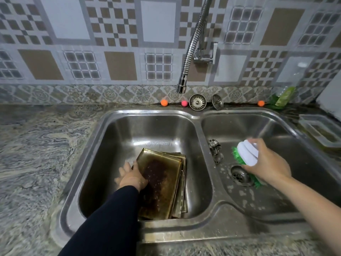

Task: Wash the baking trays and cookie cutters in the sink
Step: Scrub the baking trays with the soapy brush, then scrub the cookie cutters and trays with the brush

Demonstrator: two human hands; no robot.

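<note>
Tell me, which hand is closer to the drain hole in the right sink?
Right. The right hand, holding the scrub brush, hovers right beside the drain. The left hand rests on the trays in the other basin.

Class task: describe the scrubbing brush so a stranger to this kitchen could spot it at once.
Find the double steel sink and look in its right-hand basin. Above the drain there, the right hand grips the brush. Its white top and bright green bristles set it apart from the metal cookie cutters nearby.
</note>
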